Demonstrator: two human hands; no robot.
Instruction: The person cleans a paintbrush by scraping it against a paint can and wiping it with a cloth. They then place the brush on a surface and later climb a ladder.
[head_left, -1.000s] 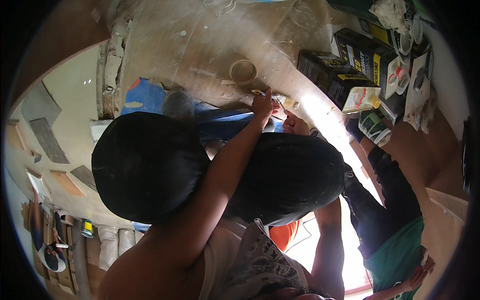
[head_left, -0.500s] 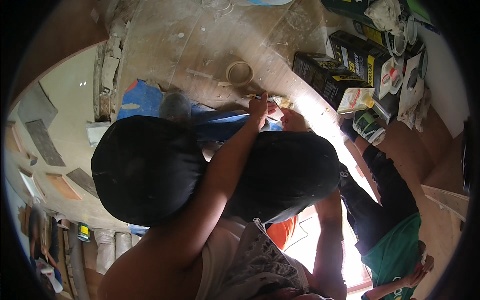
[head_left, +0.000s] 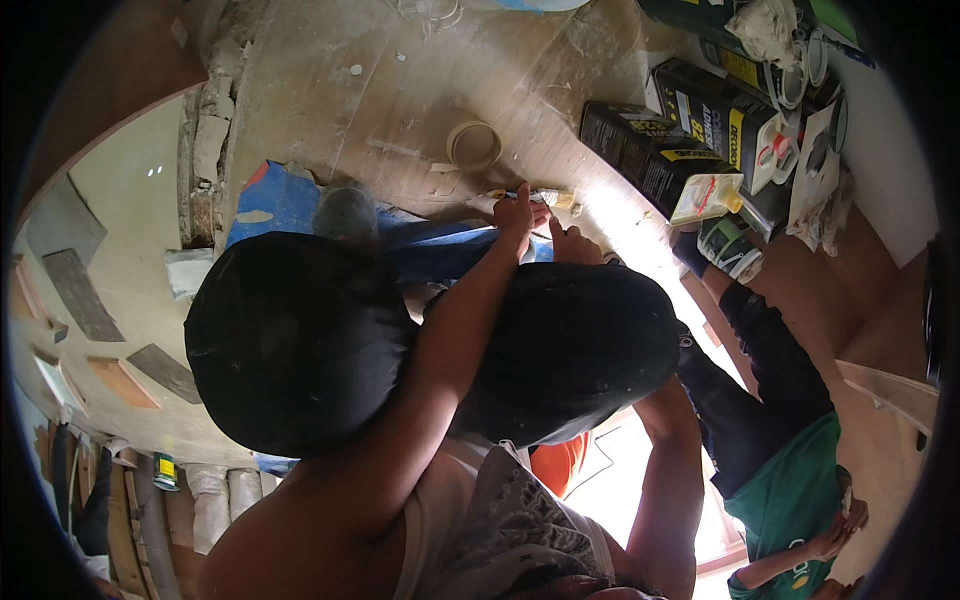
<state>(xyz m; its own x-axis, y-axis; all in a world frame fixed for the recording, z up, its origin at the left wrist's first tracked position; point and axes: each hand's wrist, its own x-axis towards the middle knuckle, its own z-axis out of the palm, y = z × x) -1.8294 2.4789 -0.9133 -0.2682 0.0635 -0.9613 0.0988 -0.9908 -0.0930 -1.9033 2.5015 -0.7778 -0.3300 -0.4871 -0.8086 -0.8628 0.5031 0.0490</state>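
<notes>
Left hand and right hand grip a brush over dusty wooden floor.

Obs.: small pale tool mostly covered by left hand; kind not determinable. Right hand: only knuckles show above black knee; grip cannot be told. Blue sheet largely hidden behind both knees. Second person in green shirt cut off at lower rim. Black boxes blurred near upper edge.
</notes>
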